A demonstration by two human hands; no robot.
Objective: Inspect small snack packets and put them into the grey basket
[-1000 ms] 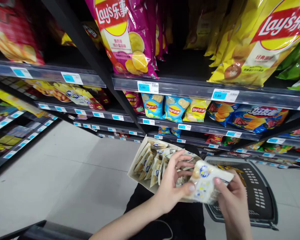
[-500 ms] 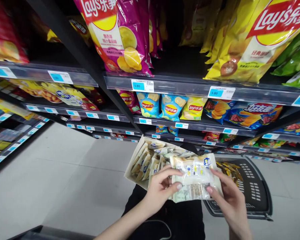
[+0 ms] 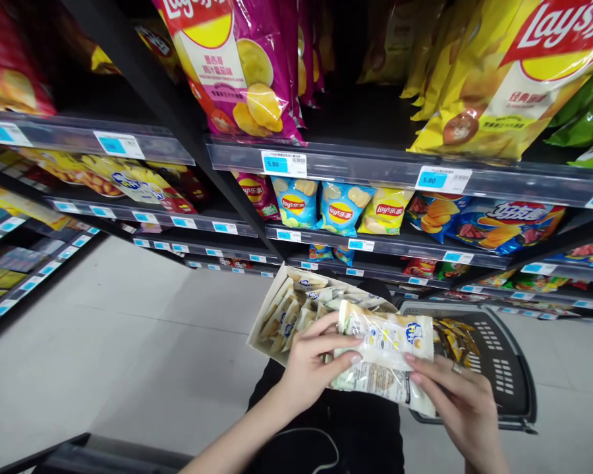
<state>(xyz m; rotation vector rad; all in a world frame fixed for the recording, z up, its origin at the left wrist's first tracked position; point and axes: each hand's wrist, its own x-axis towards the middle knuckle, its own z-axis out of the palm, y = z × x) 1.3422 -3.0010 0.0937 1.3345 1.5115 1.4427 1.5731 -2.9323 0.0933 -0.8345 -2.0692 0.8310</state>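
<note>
Between both hands is a white snack packet (image 3: 385, 349) with blue lettering, a clear film and fine print. My left hand (image 3: 312, 359) pinches its left side between thumb and fingers. My right hand (image 3: 457, 398), with a ring on one finger, pinches its right side. Just behind the packet, an open white carton (image 3: 263, 326) holds several similar small packets (image 3: 282, 322) standing in rows. It sits over my dark-clothed legs (image 3: 326, 421), its near right part hidden by the left hand and packet.
A grey shopping basket (image 3: 516, 368) with dark yellow packets (image 3: 457, 342) inside stands on the floor at right. Shelves ahead carry purple chip bags (image 3: 247, 72), yellow chip bags (image 3: 508, 92) and small blue chip bags (image 3: 343, 207). A dark edge (image 3: 69, 457) shows at lower left.
The packet has tilted, its right end dropping lower. My right hand has shifted slightly right and down, its fingers moving closer to the packet's middle. The left hand keeps its grip.
</note>
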